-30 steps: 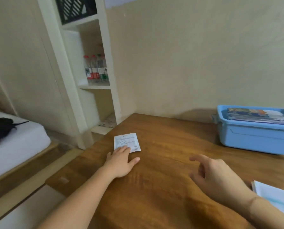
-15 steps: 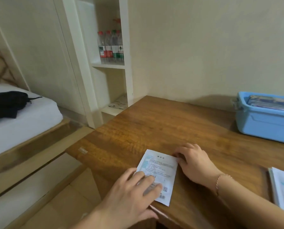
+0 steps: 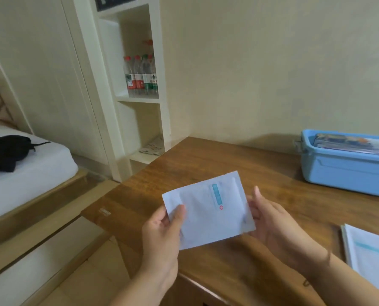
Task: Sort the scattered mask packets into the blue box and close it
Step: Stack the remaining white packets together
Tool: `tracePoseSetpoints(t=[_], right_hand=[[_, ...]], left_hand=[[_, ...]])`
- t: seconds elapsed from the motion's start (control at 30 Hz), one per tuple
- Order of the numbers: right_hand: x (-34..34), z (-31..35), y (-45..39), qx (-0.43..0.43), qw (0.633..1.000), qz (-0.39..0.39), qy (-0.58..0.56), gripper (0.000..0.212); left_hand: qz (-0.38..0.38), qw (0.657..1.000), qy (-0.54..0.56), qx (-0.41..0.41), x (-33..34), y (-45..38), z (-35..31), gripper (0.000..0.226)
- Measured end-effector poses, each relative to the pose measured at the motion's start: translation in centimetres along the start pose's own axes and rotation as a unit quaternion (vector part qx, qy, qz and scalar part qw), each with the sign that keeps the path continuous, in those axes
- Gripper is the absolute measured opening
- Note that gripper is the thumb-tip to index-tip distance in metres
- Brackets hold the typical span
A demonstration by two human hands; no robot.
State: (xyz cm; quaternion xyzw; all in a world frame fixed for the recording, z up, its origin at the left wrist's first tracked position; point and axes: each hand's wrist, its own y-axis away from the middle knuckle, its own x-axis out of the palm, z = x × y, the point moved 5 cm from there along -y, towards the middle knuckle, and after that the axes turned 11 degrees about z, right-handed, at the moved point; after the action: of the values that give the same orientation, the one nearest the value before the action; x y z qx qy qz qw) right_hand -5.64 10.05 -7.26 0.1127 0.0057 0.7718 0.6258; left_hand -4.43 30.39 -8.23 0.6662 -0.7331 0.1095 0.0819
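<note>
A white mask packet [image 3: 208,208] with a blue label strip is lifted off the wooden table [image 3: 206,164], near its front left corner. My left hand [image 3: 162,235] pinches the packet's left edge, thumb on top. My right hand [image 3: 272,226] holds its right edge, fingers behind it. The blue box [image 3: 343,173] stands open at the right back of the table, with several packets stacked inside up to its rim. No lid shows in view.
White papers [image 3: 371,255] lie at the table's right front edge. A white shelf [image 3: 137,98] with water bottles [image 3: 141,76] stands left of the table by the wall. A bed [image 3: 25,171] with a black garment is at the far left.
The packet lay flat on the table under my left fingers, which slid it toward the front edge. Now both hands hold it lifted and turned over, label side up.
</note>
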Motion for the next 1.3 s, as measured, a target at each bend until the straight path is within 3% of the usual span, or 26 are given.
tracePoseSetpoints(t=[0.07,0.2,0.3,0.4,0.6,0.73,0.83,1.07,1.3], right_hand=[[1.1,0.5,0.6,-0.021,0.999,0.023,-0.035,0.046],[-0.8,0.9,0.8,-0.058,0.991,-0.116,0.034,0.026],[-2.4,1.0,1.2,-0.043,0.992,-0.113,0.048,0.025],[-4.8,2.1,2.1,-0.019,0.989,-0.120,0.080,0.031],[-12.9,5.0,6.7,-0.055,0.948,-0.260,0.175,0.026],[-17.8,4.8,11.2,-0.046,0.931,-0.315,0.179,0.022],[-21.1,3.7,14.3,-0.011,0.902,-0.354,0.247,0.018],[-24.5,0.8,16.5,0.070,0.833,-0.348,0.425,0.023],[-24.0,0.2,15.7,0.076,0.821,-0.316,0.470,0.028]], left_hand=[[-0.013,0.997,0.057,-0.056,1.4,-0.2,1.4,0.024],[0.001,0.992,0.083,-0.091,3.0,-0.3,2.7,0.024],[0.017,0.997,0.003,-0.070,3.3,-0.4,2.3,0.026],[0.064,0.990,-0.122,-0.034,3.3,-0.3,1.6,0.043],[0.310,0.926,-0.215,-0.025,12.2,2.6,3.2,0.030],[0.341,0.887,-0.305,0.062,17.9,3.4,4.1,0.021],[0.358,0.854,-0.361,0.109,21.4,4.5,4.8,0.016],[0.399,0.805,-0.417,0.138,24.5,5.9,6.6,0.016],[0.411,0.787,-0.438,0.145,24.4,5.9,6.6,0.016]])
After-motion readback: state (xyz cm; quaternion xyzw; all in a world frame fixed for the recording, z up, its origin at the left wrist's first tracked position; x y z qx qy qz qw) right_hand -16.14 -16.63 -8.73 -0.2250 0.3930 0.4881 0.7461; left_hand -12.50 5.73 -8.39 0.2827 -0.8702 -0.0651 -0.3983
